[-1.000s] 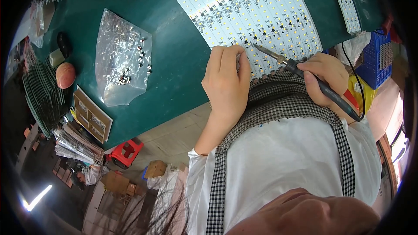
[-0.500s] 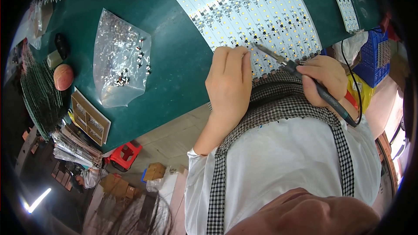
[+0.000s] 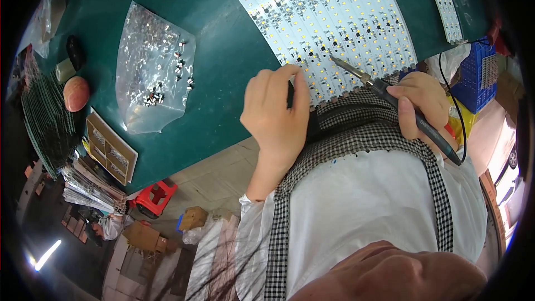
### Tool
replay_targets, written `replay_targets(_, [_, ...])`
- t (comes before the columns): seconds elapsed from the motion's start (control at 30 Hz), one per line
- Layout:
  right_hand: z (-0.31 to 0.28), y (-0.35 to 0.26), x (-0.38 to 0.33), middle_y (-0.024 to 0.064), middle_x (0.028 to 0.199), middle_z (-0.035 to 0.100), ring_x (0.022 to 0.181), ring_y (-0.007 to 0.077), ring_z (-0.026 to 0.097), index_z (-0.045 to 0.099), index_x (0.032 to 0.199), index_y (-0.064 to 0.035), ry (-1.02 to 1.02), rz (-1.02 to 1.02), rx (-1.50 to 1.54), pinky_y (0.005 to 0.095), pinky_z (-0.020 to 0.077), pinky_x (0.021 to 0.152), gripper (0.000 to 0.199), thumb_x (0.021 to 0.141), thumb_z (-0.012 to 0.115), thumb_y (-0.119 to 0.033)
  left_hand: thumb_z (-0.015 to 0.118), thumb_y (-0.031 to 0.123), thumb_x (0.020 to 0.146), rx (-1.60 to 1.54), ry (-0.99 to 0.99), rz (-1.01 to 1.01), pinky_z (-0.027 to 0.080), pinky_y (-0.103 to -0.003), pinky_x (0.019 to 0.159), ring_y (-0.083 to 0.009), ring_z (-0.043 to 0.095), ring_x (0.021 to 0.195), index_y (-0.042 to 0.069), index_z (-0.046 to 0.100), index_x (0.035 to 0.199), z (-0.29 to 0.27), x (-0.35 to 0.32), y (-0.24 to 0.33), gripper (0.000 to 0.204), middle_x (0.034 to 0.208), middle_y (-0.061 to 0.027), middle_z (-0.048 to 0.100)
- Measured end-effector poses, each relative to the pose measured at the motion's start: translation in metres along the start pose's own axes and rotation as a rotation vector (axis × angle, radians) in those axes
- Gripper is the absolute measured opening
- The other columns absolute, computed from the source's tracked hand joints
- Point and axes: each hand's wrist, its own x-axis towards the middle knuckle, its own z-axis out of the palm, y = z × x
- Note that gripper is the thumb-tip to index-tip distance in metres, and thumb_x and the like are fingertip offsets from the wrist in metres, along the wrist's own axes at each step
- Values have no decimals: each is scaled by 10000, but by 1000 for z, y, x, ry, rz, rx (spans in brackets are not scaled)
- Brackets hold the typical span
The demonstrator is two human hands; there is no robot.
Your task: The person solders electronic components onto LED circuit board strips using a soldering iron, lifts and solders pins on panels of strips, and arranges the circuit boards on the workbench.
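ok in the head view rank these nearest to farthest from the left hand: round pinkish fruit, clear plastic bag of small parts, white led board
1. White LED board: ahead and right, by the left hand
2. Clear plastic bag: left
3. Round pinkish fruit: farther left, past the bag

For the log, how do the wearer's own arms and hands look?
Both the left hand and right hand are bare, with no glove, ring or watch showing. The left sleeve is white and ends short of the wrist; the right sleeve is white too.
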Motion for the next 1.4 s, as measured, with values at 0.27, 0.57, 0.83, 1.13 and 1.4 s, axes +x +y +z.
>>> replay_targets(0.27, [9, -1, 4, 82, 553, 549, 441, 185, 528, 625, 767, 22, 2, 0, -34, 263, 399, 404, 105, 670, 592, 0, 655, 24, 695, -38, -70, 64, 369, -290, 466, -170, 464, 568, 80, 593, 776, 12, 3, 1, 116, 653, -18, 486])
replay_targets(0.57, [9, -2, 5, 85, 567, 563, 439, 182, 523, 625, 773, 25, -26, 9, -30, 264, 394, 402, 105, 677, 595, -4, 650, 33, 704, -53, -95, 57, 377, -299, 471, -180, 477, 577, 79, 590, 777, 13, 2, -1, 105, 665, -21, 503])
replay_targets(0.83, [11, 0, 4, 89, 579, 575, 447, 183, 531, 622, 776, 28, -14, 21, -23, 265, 397, 402, 104, 679, 596, -2, 648, 37, 710, -49, -83, 32, 376, -303, 467, -181, 474, 574, 79, 591, 775, 14, 3, -1, 96, 660, -21, 498])
replay_targets(1.13, [15, 0, 4, 82, 577, 567, 451, 189, 537, 624, 778, 16, -24, -24, -30, 271, 408, 409, 122, 659, 601, 5, 640, 31, 718, -28, -115, 96, 389, -303, 473, -188, 484, 584, 72, 586, 780, 18, 2, -1, 92, 659, -33, 495])
replay_targets(1.4, [8, -5, 4, 69, 575, 556, 463, 195, 540, 626, 776, 7, -28, -37, -59, 274, 419, 430, 135, 645, 593, 8, 636, -8, 686, -75, -43, 19, 389, -303, 479, -191, 481, 561, 49, 566, 787, 5, -2, -7, 135, 668, -47, 479])
